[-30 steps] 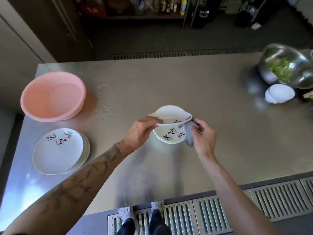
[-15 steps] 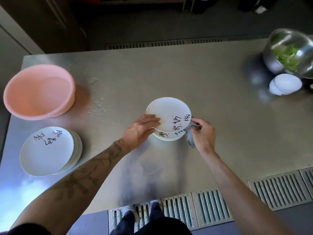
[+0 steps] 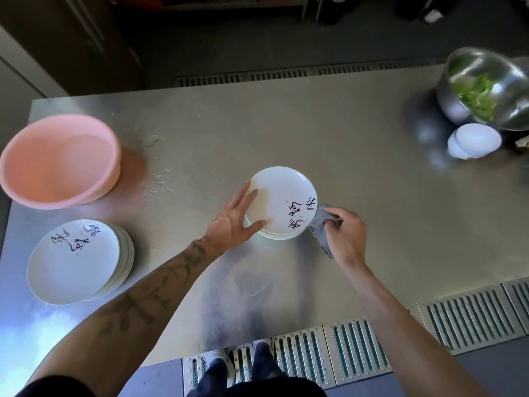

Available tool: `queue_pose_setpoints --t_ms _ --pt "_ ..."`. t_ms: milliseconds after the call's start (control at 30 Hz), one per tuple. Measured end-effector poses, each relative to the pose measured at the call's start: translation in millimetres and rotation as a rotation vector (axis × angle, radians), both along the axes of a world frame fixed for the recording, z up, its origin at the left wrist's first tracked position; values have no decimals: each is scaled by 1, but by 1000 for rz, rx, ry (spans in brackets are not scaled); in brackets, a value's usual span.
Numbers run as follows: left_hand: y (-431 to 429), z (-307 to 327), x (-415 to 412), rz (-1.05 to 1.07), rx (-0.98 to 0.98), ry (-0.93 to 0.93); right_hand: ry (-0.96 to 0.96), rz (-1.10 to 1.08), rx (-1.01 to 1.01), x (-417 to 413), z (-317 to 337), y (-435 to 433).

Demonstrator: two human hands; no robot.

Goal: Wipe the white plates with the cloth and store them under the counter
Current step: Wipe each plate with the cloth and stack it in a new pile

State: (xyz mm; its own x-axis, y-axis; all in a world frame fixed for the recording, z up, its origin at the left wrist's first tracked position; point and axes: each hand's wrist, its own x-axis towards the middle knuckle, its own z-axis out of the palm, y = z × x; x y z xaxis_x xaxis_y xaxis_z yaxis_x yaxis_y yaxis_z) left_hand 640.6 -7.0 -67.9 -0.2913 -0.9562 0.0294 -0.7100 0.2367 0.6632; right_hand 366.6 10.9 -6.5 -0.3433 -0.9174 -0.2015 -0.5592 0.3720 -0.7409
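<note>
On the middle of the bench [image 3: 343, 133], the left hand [image 3: 230, 224] lay with its grip apart, straight fingers [image 3: 249, 198] on the top plate [image 3: 283, 200] of a small stack [image 3: 276, 235], while the right hand [image 3: 347, 233] had its grip clamped on the cloth [image 3: 321, 224] just beside that stack's right edge.

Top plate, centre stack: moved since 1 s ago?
Yes. The top plate came down: earlier tilted up above the centre stack, now flat on it, with the left hand resting on its left rim.
</note>
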Motion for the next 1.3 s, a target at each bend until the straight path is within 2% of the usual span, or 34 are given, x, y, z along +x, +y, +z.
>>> queue_pose_setpoints --t_ms 333,500,633,733,800,867,933,1000,1133,1300 --pt "12 8 -11 76 36 -7 -13 -190 -133 -10 16 15" --pt "37 19 3 129 59 -9 -126 -100 -171 23 26 26" --pt "77 37 77 408 -72 -13 -215 31 -157 76 28 39" --pt "109 52 161 650 -171 -193 -220 140 -134 118 24 49" --pt "126 59 217 804 -99 -332 -210 195 -123 143 22 58" --pt "139 59 264 887 85 -414 -206 237 -109 161 19 68" --pt "145 56 295 873 279 -445 -196 270 -80 173 13 78" --pt "147 52 311 838 385 -440 -171 281 -47 181 8 86" --pt "148 51 322 838 350 -383 -106 301 -6 187 4 99" --pt "149 54 325 968 324 -247 -86 298 14 190 5 109"
